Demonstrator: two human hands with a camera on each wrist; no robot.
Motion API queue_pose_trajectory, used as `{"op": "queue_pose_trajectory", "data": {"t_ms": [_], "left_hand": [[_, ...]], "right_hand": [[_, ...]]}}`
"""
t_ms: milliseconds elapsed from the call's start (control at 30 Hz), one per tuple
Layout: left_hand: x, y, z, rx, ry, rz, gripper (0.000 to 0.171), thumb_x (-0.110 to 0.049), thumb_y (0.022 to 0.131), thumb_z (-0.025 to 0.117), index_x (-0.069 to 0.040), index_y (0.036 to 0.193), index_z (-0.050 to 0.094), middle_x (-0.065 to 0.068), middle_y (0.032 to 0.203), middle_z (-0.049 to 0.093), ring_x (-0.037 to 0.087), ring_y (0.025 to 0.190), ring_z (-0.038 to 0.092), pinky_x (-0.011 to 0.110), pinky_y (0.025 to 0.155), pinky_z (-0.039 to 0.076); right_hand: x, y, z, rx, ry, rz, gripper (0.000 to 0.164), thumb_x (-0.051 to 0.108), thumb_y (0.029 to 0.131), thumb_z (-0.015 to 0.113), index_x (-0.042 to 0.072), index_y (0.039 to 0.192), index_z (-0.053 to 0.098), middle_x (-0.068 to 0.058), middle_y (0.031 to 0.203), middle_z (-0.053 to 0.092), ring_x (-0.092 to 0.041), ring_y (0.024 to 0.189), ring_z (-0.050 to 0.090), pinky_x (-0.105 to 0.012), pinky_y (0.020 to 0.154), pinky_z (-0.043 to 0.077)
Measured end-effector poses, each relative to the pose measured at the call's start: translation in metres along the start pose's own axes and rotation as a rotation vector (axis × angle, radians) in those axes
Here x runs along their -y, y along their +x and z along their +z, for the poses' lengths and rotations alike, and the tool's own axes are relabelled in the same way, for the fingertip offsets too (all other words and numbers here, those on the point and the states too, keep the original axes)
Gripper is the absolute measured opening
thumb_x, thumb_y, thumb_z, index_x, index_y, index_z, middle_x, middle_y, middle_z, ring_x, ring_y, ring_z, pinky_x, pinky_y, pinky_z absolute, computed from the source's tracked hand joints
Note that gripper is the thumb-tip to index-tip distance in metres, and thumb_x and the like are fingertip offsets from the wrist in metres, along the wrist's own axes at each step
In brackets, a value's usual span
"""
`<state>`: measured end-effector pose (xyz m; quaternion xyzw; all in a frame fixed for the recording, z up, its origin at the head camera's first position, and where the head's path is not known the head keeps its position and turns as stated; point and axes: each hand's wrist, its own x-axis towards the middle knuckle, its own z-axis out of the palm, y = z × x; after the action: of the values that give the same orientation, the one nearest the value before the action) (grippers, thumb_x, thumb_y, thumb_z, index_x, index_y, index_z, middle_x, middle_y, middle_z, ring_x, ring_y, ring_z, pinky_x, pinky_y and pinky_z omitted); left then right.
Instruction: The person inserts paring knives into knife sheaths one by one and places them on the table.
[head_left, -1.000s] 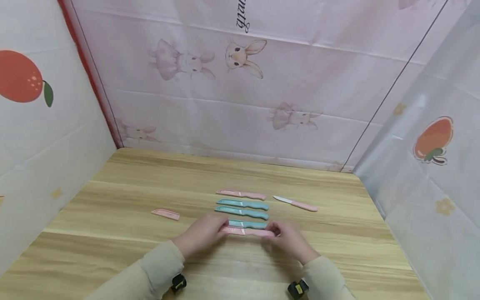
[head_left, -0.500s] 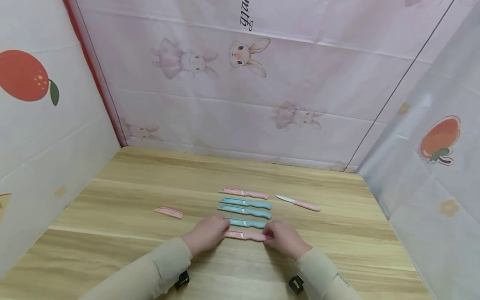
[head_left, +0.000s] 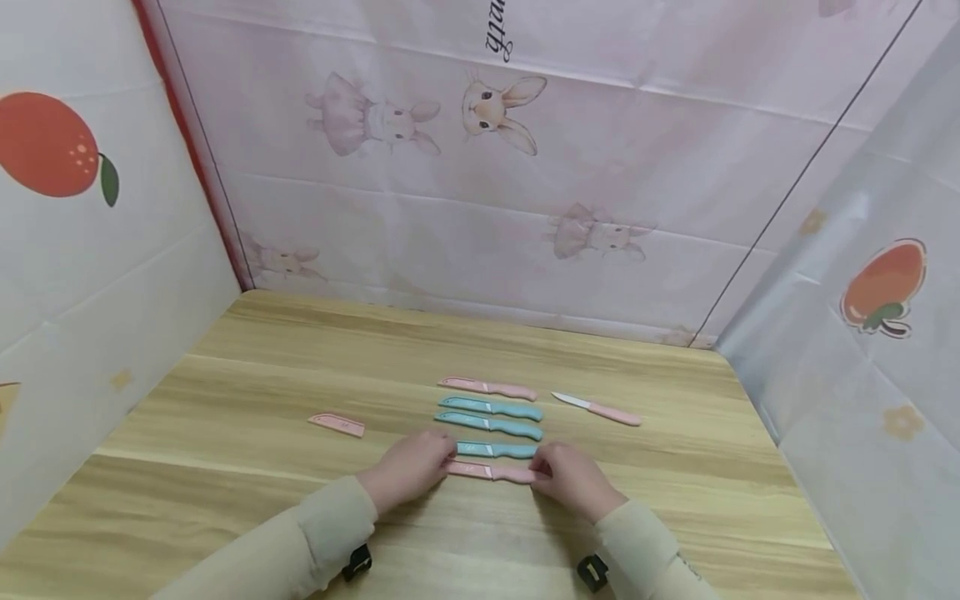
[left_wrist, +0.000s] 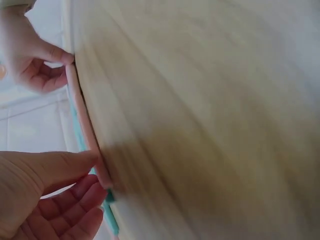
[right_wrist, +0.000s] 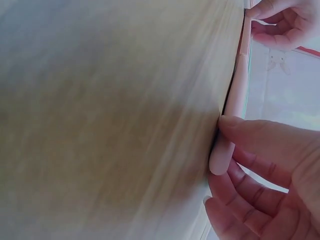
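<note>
A pink sheathed paring knife (head_left: 471,470) lies at the near end of a column of knives. My left hand (head_left: 411,468) pinches its sheath end, thumb on the near side in the left wrist view. At the other end my right hand (head_left: 573,482) pinches the pink handle (right_wrist: 238,95) between thumb and fingers. Just beyond it, roughly parallel, is a teal sheathed knife (head_left: 495,450). Two more teal sheathed knives (head_left: 487,422) and another pink sheathed knife (head_left: 487,388) lie farther back. My fingertips cover both ends of the nearest knife.
An unsheathed pink-handled knife (head_left: 597,409) lies to the right of the column, blade pointing left. To the left rests a loose pink sheath (head_left: 337,425). The wooden table (head_left: 225,400) is walled by printed sheets at the back and both sides.
The pink knife in both hands has come down and toward me, opening a narrow gap from the teal knife. Over the last half second the hands have barely shifted.
</note>
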<state>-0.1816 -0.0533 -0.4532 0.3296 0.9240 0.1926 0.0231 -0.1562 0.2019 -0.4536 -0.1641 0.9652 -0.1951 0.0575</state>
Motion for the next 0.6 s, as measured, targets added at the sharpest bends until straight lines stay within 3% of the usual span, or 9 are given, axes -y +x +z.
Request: {"op": "queue_pose_trajectory", "data": {"t_ms": [167,267,367,467,600], "left_hand": [[0.024,-0.006,-0.014,-0.023,-0.050,-0.089,0.007,-0.010,0.085,0.065,-0.008,0.091,0.065,0.001,0.084,0.062,0.015,0.076,0.058,0.032,0.068,0.051],[0.046,-0.013,-0.031,-0.027,-0.005,-0.188,0.015,-0.013,0.086,0.065,-0.005,0.098,0.064,0.006,0.090,0.062,0.019,0.080,0.060,0.036,0.071,0.052],[0.072,-0.024,-0.045,-0.033,0.071,-0.259,0.024,-0.014,0.084,0.067,0.000,0.103,0.063,0.013,0.096,0.060,0.025,0.083,0.059,0.041,0.073,0.052],[0.097,-0.038,-0.055,-0.053,0.140,-0.281,0.028,-0.013,0.083,0.069,0.004,0.103,0.062,0.017,0.096,0.058,0.029,0.084,0.059,0.044,0.073,0.052],[0.122,-0.052,-0.058,-0.079,0.204,-0.268,0.019,-0.016,0.083,0.070,0.000,0.092,0.064,0.010,0.085,0.056,0.024,0.075,0.057,0.041,0.067,0.051]], "right_hand": [[-0.005,-0.001,-0.004,0.007,0.047,0.020,0.013,0.016,0.077,0.075,0.012,0.084,0.065,0.006,0.076,0.057,-0.009,0.069,0.052,-0.028,0.064,0.048],[-0.012,-0.001,-0.012,-0.006,0.125,0.073,0.013,0.018,0.080,0.072,0.010,0.087,0.065,0.005,0.078,0.058,-0.010,0.071,0.053,-0.030,0.066,0.049],[-0.026,0.000,-0.023,-0.078,0.180,0.141,0.013,0.016,0.083,0.069,0.007,0.091,0.065,0.002,0.080,0.060,-0.012,0.074,0.056,-0.031,0.067,0.050],[-0.047,0.000,-0.035,-0.182,0.187,0.200,0.016,0.011,0.085,0.066,0.000,0.097,0.064,-0.007,0.088,0.064,-0.020,0.081,0.060,-0.037,0.073,0.052],[-0.078,0.001,-0.044,-0.257,0.119,0.272,0.027,0.010,0.087,0.063,-0.006,0.109,0.060,-0.020,0.106,0.060,-0.035,0.097,0.058,-0.049,0.084,0.048]]}}
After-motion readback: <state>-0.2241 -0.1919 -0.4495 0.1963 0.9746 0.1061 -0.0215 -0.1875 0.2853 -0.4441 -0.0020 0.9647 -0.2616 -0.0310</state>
